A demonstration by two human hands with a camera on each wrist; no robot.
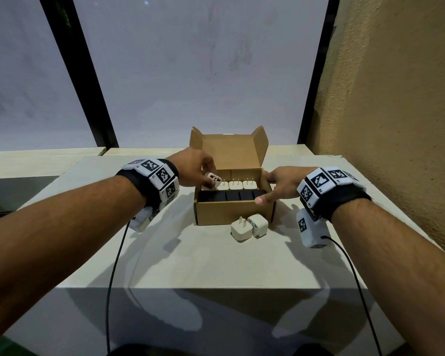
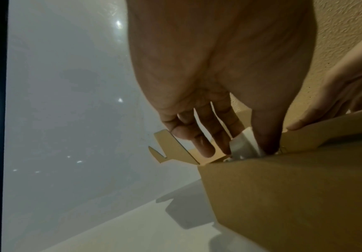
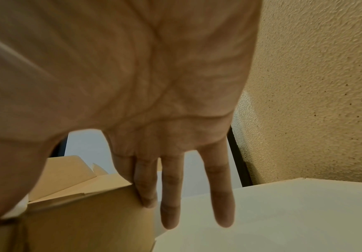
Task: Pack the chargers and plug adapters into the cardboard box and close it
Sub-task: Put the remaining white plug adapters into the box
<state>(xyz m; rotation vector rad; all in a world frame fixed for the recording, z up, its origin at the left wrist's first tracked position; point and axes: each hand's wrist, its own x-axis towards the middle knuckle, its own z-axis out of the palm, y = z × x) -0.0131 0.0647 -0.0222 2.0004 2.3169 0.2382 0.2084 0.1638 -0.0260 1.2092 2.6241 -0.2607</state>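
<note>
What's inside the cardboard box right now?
Inside the cardboard box: a front row of black chargers, white plug adapters behind. The left hand covers the back-left corner, lowering another white adapter.

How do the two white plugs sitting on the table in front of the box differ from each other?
The left plug stands with two metal prongs pointing up; the right plug shows no prongs, and its face with dark slots is turned toward the left plug. The left one sits slightly nearer the camera; the right one sits closer to the cardboard box. Both are white, cube-like, similar in size, touching side by side, and not yet packed.
</note>
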